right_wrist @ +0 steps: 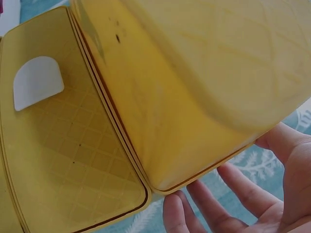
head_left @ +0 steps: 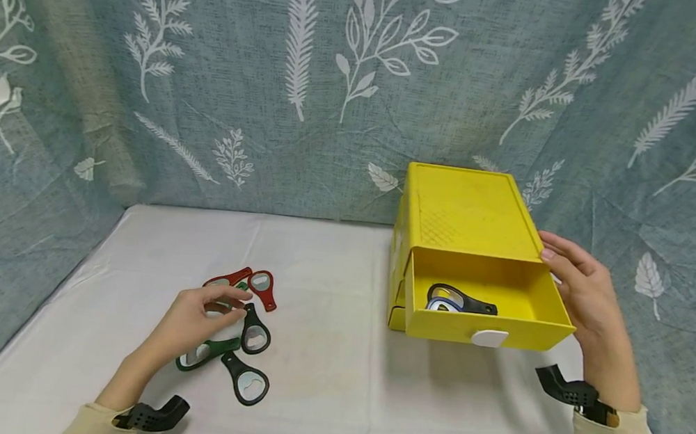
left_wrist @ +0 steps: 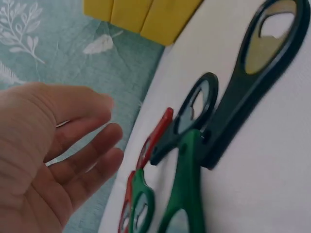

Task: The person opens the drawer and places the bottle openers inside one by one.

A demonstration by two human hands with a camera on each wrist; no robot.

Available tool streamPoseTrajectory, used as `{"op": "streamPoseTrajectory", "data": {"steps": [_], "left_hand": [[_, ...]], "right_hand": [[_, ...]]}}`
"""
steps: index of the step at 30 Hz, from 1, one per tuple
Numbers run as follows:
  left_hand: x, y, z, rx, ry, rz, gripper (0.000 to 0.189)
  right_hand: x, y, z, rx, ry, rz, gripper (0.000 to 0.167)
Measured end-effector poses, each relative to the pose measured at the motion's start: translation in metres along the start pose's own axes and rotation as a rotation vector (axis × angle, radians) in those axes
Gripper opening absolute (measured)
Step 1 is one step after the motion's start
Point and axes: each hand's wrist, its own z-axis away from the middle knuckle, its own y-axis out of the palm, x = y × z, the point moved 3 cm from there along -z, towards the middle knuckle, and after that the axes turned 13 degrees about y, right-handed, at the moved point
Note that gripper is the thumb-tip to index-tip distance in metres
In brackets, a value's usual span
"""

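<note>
Here: one yellow plastic drawer box (head_left: 464, 214) at the right rear of the white-covered table (head_left: 332, 383), its top drawer (head_left: 490, 307) pulled out, white tab handle (head_left: 490, 338) facing forward. Inside the drawer lie a black bottle opener (head_left: 462, 299) and a blue one (head_left: 443, 304) under it. On the table's left side sits a loose cluster of plastic-handled bottle openers: two red (head_left: 262, 287), two black (head_left: 255, 334) and two green, one (head_left: 204, 353) lying partly under the wrist. The left hand (head_left: 196, 318) hovers over this cluster with fingers relaxed and spread, gripping nothing. The right hand (head_left: 583, 292) rests open beside the box's right wall, fingers straight near the drawer's rear corner. Bare cloth lies between cluster and box; a leaf-patterned blue curtain (head_left: 273, 84) closes off the back and sides.
</note>
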Motion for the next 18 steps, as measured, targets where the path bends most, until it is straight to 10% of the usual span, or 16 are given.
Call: {"op": "streamPoseTrajectory", "data": {"steps": [18], "left_hand": [[0.024, 0.012, 0.001, 0.105, -0.028, -0.037, 0.030]], "right_hand": [[0.000, -0.001, -0.001, -0.024, -0.006, 0.004, 0.035]]}}
